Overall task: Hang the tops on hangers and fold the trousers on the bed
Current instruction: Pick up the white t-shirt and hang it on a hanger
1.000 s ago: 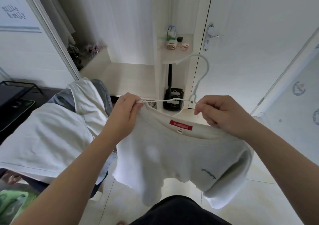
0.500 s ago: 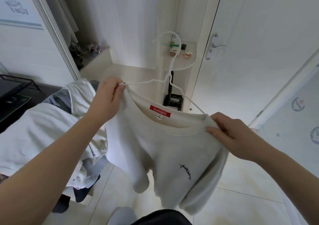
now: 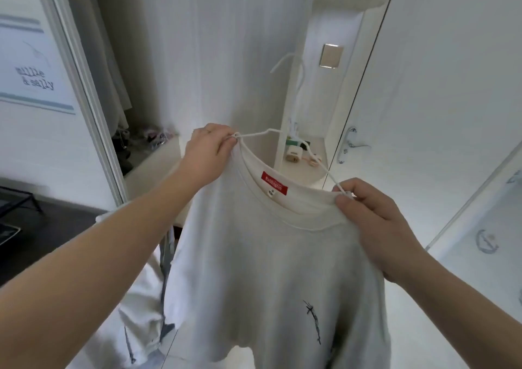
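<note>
Writing first. The grey-lettered wall sign [image 3: 35, 78] at far left reads "millie & sally". The red woven neck label [image 3: 274, 183] carries white lettering too blurred to read with certainty. A small white size tag [image 3: 271, 193] sits just under it, unreadable. A thin black stitched mark [image 3: 313, 322] is low on the chest.

The white cotton sweatshirt [image 3: 268, 269] hangs in front of me between both hands, neckline up. The thin white wire hanger [image 3: 254, 133] runs through the collar, its hook rising above.

My left hand [image 3: 210, 149] pinches the collar's left end together with the hanger arm, fingers curled. My right hand [image 3: 367, 213] pinches the right shoulder fabric and the other wire end, thumb on top.

A silver door handle [image 3: 351, 139] is beyond, to the right.
</note>
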{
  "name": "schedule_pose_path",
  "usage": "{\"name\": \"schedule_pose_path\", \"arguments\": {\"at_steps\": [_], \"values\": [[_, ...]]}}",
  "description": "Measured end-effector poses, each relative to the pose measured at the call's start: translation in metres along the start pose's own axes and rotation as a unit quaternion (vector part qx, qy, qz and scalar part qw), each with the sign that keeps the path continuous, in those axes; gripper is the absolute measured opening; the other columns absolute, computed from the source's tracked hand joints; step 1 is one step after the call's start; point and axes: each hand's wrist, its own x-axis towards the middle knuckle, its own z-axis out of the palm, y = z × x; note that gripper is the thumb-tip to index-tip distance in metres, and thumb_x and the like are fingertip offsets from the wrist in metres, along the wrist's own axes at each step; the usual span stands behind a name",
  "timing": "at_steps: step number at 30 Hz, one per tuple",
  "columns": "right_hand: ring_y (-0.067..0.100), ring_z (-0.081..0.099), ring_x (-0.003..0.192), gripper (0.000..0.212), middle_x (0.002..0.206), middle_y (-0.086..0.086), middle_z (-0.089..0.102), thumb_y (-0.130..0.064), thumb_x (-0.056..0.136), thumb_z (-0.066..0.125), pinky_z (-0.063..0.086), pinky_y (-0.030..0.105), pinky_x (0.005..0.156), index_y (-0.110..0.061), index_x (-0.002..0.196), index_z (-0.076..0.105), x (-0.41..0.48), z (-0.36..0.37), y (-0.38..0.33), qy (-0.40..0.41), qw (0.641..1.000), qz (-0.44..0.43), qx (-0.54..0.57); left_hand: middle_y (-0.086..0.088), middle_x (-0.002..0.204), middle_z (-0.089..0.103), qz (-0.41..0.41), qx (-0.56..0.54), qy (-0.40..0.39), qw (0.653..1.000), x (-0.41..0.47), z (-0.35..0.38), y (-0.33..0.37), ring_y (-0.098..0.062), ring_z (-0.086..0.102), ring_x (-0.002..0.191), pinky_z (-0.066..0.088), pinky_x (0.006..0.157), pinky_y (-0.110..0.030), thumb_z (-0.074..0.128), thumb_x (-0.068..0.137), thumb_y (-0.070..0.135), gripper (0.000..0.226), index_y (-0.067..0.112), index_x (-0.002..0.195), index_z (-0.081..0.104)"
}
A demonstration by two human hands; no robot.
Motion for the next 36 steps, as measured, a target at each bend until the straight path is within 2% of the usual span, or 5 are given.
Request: {"name": "schedule_pose_path", "arguments": {"at_steps": [7, 14, 24, 31, 36], "values": [[0.02, 0.047, 0.07, 0.017, 0.075, 0.01, 0.054, -0.034, 0.09, 0.057, 0.036, 0.035, 0.07, -0.021, 0.083, 0.066, 0.105, 0.055, -0.044, 0.077, 0.997, -0.013, 0.024, 0.004, 0.148, 0.046, 0.022, -0.04, 0.033, 0.998, 0.066, -0.036, -0.033, -0.024, 0.036, 0.139, 0.029, 0.116, -0.041, 0.052, 0.099, 0.046, 0.048, 0.03, 0.144, 0.046], [0.021, 0.044, 0.068, 0.022, 0.071, 0.008, 0.048, -0.023, 0.095, 0.059, 0.037, 0.031, 0.068, -0.024, 0.073, 0.063, 0.23, 0.11, -0.088, 0.141, 0.987, -0.062, 0.052, 0.022, 0.105, 0.064, 0.116, -0.16, -0.044, 0.979, 0.106, -0.092, -0.059, 0.009, 0.058, 0.103, 0.042, 0.083, -0.008, 0.056, 0.096, 0.049, 0.024, 0.034, 0.114, 0.059], [0.019, 0.044, 0.072, 0.018, 0.076, 0.01, 0.046, -0.012, 0.097, 0.056, 0.035, 0.031, 0.068, -0.013, 0.079, 0.056, 0.408, 0.143, -0.182, 0.208, 0.965, -0.153, 0.045, 0.015, 0.097, 0.066, 0.143, -0.173, -0.041, 0.974, 0.201, -0.153, -0.07, 0.001, 0.061, 0.093, 0.045, 0.074, -0.011, 0.066, 0.089, 0.053, 0.023, 0.034, 0.1, 0.058], [0.008, 0.034, 0.045, 0.021, 0.055, -0.006, 0.039, -0.013, 0.094, 0.055, 0.026, 0.025, 0.049, -0.019, 0.074, 0.052, 0.524, 0.158, -0.237, 0.242, 0.951, -0.191, 0.022, 0.014, 0.094, 0.061, 0.122, -0.06, -0.024, 0.99, 0.273, -0.169, -0.069, -0.009, 0.061, 0.083, 0.055, 0.077, -0.037, 0.066, 0.067, 0.076, 0.052, 0.033, 0.094, 0.054], [0.016, 0.032, 0.052, 0.011, 0.063, 0.002, 0.037, -0.01, 0.09, 0.052, 0.021, 0.023, 0.045, -0.016, 0.081, 0.051, 0.598, 0.159, -0.264, 0.23, 0.951, -0.208, 0.022, 0.003, 0.08, 0.058, 0.099, 0.027, 0.006, 0.995, 0.332, -0.169, -0.084, -0.024, 0.061, 0.08, 0.05, 0.068, -0.035, 0.063, 0.087, 0.043, 0.03, 0.023, 0.074, 0.046]]}}
